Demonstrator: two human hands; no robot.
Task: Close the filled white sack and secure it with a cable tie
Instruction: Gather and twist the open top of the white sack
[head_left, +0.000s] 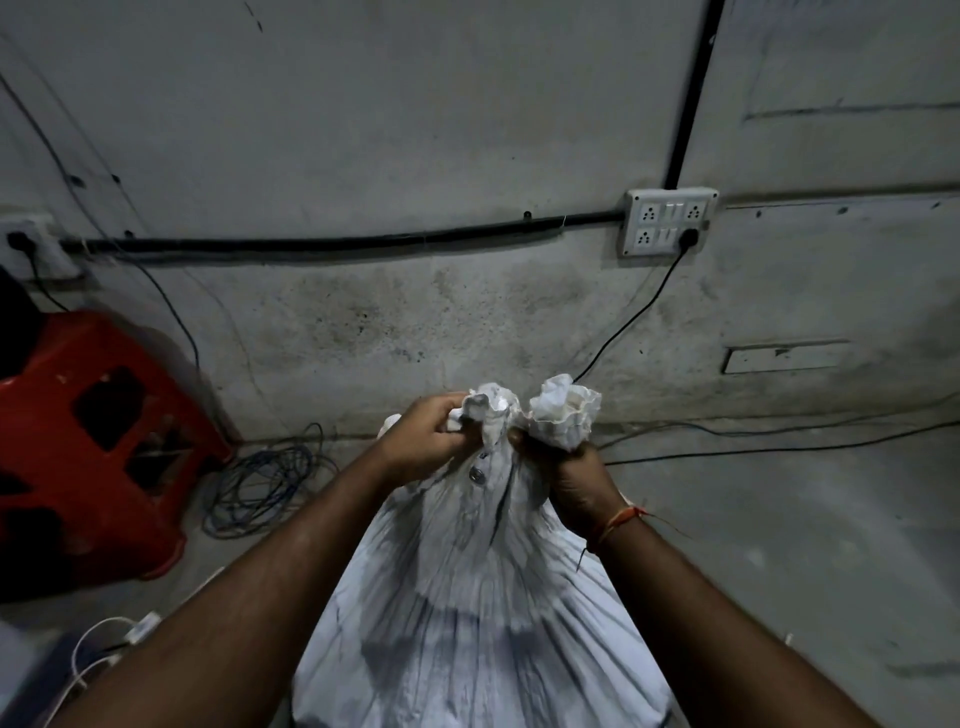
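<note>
Head view: both hands grip gathered sack neck

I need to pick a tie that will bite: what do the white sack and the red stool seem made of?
White sack: looks like thin cloth, matte; it gathers in fine pleats and carries buttons. It might be a woven synthetic. Red stool: apparently moulded plastic, slightly glossy, with cut-out holes.

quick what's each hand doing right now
Left hand: closed, grip on the bunched mouth of the white sack.
Right hand: closed, grip around the sack's gathered neck.
</note>
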